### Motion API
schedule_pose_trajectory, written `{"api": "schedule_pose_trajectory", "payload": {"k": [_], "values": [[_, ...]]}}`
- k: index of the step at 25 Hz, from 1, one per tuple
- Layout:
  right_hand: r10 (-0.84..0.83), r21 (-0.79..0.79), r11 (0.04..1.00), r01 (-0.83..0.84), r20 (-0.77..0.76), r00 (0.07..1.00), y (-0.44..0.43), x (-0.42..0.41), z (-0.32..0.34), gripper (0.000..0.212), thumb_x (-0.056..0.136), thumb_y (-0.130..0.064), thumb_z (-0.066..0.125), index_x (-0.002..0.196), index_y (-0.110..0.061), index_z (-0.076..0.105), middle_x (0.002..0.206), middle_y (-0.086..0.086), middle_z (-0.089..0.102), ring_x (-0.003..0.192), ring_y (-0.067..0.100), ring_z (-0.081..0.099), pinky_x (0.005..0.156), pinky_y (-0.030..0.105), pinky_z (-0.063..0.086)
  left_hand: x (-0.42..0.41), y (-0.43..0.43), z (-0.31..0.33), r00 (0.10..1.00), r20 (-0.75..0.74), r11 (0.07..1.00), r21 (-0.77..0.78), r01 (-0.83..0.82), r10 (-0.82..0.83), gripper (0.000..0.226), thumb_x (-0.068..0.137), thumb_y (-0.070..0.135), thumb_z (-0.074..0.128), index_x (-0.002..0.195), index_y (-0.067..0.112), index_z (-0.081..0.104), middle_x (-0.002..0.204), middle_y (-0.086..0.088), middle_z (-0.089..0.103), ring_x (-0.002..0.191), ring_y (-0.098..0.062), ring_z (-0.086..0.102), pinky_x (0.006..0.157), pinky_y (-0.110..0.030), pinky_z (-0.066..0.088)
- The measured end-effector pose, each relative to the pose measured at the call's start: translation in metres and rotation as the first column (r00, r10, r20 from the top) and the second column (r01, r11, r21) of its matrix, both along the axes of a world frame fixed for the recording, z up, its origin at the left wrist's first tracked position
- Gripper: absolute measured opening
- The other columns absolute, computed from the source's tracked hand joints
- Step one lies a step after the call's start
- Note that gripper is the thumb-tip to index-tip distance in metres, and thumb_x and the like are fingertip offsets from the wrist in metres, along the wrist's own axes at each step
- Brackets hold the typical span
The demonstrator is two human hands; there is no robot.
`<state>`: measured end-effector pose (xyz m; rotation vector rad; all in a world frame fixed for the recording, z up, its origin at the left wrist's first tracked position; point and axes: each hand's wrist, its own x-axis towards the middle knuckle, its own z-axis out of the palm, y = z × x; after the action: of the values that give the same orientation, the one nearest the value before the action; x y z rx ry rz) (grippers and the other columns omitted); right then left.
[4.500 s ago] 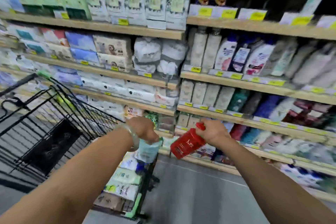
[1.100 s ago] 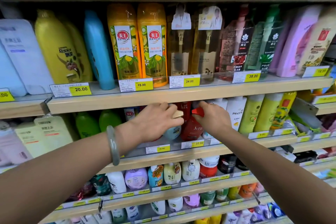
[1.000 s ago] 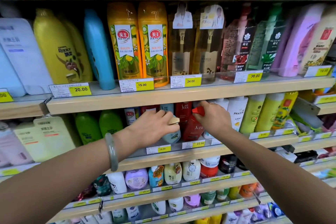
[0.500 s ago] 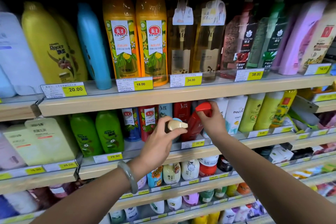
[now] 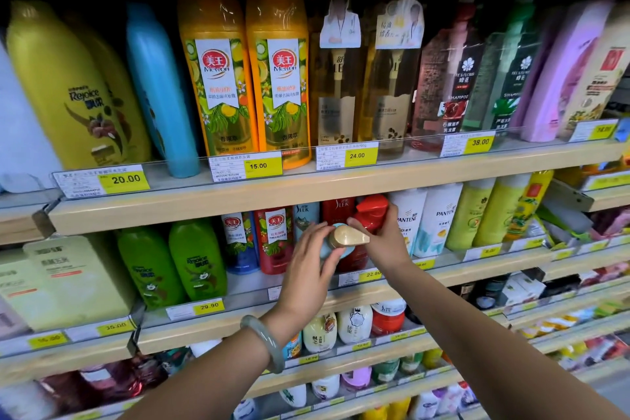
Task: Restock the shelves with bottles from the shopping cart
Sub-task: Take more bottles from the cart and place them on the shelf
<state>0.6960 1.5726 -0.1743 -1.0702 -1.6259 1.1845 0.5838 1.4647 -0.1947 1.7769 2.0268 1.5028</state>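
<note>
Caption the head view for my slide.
Left hand holds a gold-capped bottle, right hand a red bottle, at the shampoo shelf.

Both my bare forearms reach forward and up from the lower edge and converge near the middle. My left grip (image 5: pixel 306 269) shows its back to me, wrist straight, with fingers and thumb curled round the top of a blue bottle (image 5: pixel 349 238). My right grip (image 5: pixel 383 245) is just beside it, slightly higher, its fingers wrapped round a red bottle (image 5: pixel 371 211).
</note>
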Motion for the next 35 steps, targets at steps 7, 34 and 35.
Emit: {"api": "schedule_pose_trajectory", "payload": {"k": [7,34,35], "values": [[-0.017,-0.010,1.000,0.017,0.023,1.000,0.009,-0.004,-0.002,0.067,0.072,-0.051,0.075,0.125,-0.029,0.041,0.107,-0.002,0.068,0.101,0.016,0.065,0.094,0.039,0.050,-0.003,0.013,-0.002,0.999,0.019,0.973,-0.226,0.045,-0.041,0.070,0.086,0.036,0.066,0.143,0.030,0.026,0.143,0.001,0.041,0.129,-0.016,0.042,0.102,-0.025,0.036],[-0.048,0.196,0.980,-0.031,0.388,0.921,0.029,-0.017,-0.009,0.080,0.079,-0.033,0.074,0.144,-0.026,0.028,0.125,0.012,0.056,0.115,0.032,0.054,0.093,0.040,0.047,-0.032,0.038,-0.015,0.781,0.455,0.865,-0.458,-0.207,0.428,0.045,0.075,0.042,0.075,0.106,0.013,0.061,0.104,-0.003,0.069,0.090,-0.022,0.067,0.079,-0.038,0.056],[-0.045,0.196,0.980,-0.038,0.399,0.916,0.030,-0.017,-0.009,0.080,0.080,-0.033,0.074,0.144,-0.026,0.027,0.124,0.012,0.057,0.115,0.033,0.054,0.093,0.040,0.047,-0.034,0.038,-0.014,0.783,0.462,0.868,-0.458,-0.193,0.418,0.042,0.077,0.040,0.075,0.106,0.013,0.062,0.103,-0.002,0.069,0.090,-0.022,0.067,0.079,-0.038,0.057]]}}
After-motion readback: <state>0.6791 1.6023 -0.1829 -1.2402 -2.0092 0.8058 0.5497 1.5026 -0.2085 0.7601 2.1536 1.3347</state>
